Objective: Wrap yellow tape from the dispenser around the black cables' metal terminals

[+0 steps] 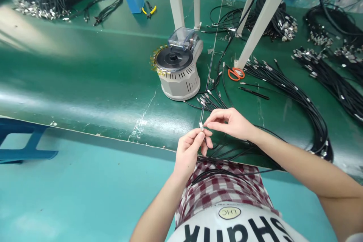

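Observation:
My left hand point(193, 144) pinches the end of a black cable between thumb and fingers. A small white-and-silver piece, which looks like the connector point(201, 125), sticks up from that grip. Close against its right side, the fingertips of my right hand point(231, 123) are pinched together; what they hold, if anything, is too small to tell. Just beyond both hands lies a spread of black cables point(214, 100) with pale connector ends. More black cables point(235, 155) run under my right forearm and across my lap.
Ahead stands a round grey tape dispenser point(180, 79) with yellow tabs around its disc. Orange-handled scissors point(236, 74) and black tweezers point(253, 93) lie to its right. A long cable bundle point(306, 102) curves at right. White posts point(261, 19) rise from the green table point(85, 72).

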Motion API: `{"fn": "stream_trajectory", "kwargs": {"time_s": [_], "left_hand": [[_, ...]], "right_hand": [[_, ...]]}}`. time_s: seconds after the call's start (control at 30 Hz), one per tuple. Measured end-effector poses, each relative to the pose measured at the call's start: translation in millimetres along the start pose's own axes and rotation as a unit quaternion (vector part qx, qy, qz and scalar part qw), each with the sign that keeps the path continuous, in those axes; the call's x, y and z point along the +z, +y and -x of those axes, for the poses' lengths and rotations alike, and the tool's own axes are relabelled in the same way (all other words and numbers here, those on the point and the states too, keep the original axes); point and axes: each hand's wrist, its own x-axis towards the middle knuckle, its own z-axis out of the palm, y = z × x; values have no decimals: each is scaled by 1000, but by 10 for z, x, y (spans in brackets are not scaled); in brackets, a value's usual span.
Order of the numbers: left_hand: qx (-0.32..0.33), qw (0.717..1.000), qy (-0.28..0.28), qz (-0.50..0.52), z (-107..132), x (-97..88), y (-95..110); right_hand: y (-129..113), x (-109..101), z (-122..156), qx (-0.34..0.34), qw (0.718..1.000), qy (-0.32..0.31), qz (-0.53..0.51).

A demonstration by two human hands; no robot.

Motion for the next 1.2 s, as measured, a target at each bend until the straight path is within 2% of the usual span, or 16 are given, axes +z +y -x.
{"fn": "stream_trajectory", "kwargs": {"time_s": [0.17,0.33,0.4,0.47,0.53,0.7,0.8,0.87,0.93,1.0,1.1,1.13,1.2], "left_hand": [[-7,1000,-11,9,-23,-67,-12],[-22,999,-21,26,-52,-126,-68],[-31,999,-18,38,-71,-164,-108],[-31,998,-9,47,-94,-204,-150],[-24,998,0,49,-111,-242,-185],[-15,999,5,51,-109,-302,-221],[-14,998,3,54,-98,-315,-224],[-14,998,1,54,-97,-319,-223],[-14,998,1,53,-100,-320,-220],[-13,999,1,50,-98,-316,-213],[-14,999,1,48,-65,-284,-189],[-16,999,0,48,-43,-262,-176],[-15,999,-7,49,12,-198,-143]], "right_hand": [[28,48,-47,-24,1000,-10,10],[-7,77,-148,-110,984,-24,141],[-33,66,-271,-71,990,11,119],[-75,52,-481,-8,997,65,28],[-144,58,-760,29,993,100,-57],[-345,210,-1450,73,976,116,-172],[-420,314,-1688,117,960,121,-222],[-470,361,-1751,135,952,126,-245],[-542,394,-1720,141,948,118,-260],[-629,409,-1572,144,948,87,-269],[-717,364,-1122,126,961,-2,-247],[-720,324,-931,89,974,-40,-206],[-689,213,-535,60,986,-52,-145]]}}
